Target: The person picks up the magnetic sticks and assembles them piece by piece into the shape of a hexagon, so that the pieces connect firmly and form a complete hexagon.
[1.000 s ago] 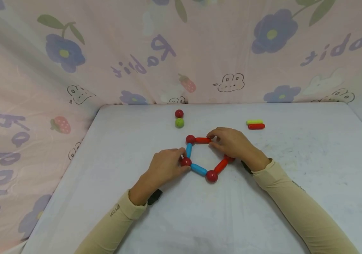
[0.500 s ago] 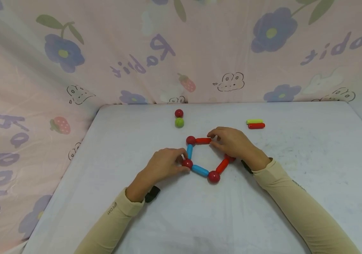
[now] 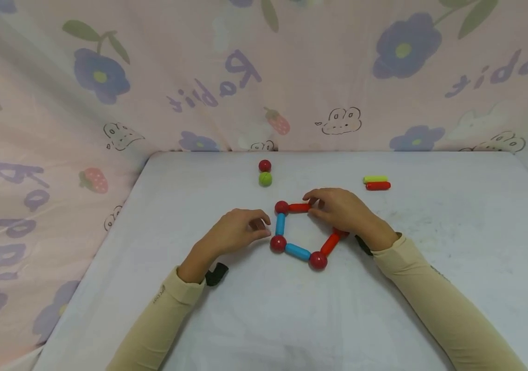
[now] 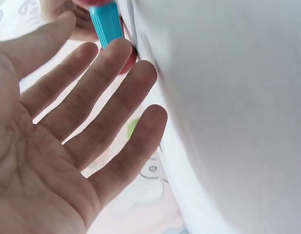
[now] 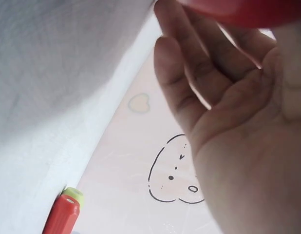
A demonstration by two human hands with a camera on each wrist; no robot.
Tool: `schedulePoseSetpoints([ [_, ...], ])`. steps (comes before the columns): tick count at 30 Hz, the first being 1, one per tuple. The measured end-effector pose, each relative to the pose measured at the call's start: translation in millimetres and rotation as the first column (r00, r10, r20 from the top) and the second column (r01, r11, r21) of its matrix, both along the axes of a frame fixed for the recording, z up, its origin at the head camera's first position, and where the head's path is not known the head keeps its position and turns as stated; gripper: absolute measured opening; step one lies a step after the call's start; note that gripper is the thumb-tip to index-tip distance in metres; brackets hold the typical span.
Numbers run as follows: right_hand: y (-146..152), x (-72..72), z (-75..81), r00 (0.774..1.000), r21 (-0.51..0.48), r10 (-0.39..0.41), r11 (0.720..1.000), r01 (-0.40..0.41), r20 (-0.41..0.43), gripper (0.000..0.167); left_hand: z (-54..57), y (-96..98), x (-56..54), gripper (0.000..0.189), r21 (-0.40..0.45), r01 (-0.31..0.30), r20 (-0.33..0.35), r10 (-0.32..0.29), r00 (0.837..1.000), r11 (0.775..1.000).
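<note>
Red balls joined by sticks form an unclosed ring on the table. Its left side has two blue sticks meeting at a red ball. Another red ball sits at the front, with a slanting red stick behind it. My right hand pinches the right end of the back red stick, which touches the corner red ball. That hand partly covers a further red ball. My left hand hovers just left of the ring, fingers apart and holding nothing.
Behind the ring, a loose red ball touches a green ball. A yellow stick and a red stick lie side by side at the back right. A patterned cloth rises behind the table.
My left hand has let go of the left red ball and drawn back to the left. My right hand stays at the back red stick.
</note>
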State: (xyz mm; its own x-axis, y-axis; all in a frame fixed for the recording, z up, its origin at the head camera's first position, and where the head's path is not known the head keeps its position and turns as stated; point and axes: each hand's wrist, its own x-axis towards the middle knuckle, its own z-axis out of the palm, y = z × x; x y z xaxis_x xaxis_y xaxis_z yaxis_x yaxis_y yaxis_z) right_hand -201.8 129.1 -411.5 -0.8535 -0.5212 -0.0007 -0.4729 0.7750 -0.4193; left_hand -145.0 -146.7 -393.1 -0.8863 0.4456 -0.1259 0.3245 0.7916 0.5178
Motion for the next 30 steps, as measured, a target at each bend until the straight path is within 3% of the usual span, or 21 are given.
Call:
schedulePoseSetpoints([
  [3, -0.5, 0.7, 0.1, 0.999, -0.018, 0.027, 0.999, -0.026, 0.024, 0.039, 0.4, -3.0, -2.5, 0.021, 0.001, -0.037, -0.013, 0.037, 0.999, 0.999],
  [11, -2.6, 2.9, -0.9, 0.996, -0.022, 0.084, 0.996, -0.084, 0.024, 0.038, -4.1, -0.4, -5.1, 0.031, 0.022, -0.059, -0.049, 0.06, 0.997, 0.998],
  [20, -6.1, 7.7, -2.2, 0.987, -0.066, 0.158, 0.986, -0.156, 0.021, 0.036, -7.8, 10.2, -2.9, 0.041, 0.002, 0.037, -0.078, -0.037, 0.996, 0.999],
  [30, -7.6, 7.9, -2.4, 0.984, -0.023, 0.176, 0.984, -0.177, -0.025, 0.035, -8.3, 12.8, -0.7, 0.038, -0.06, 0.011, -0.129, -0.019, 0.991, 0.998],
])
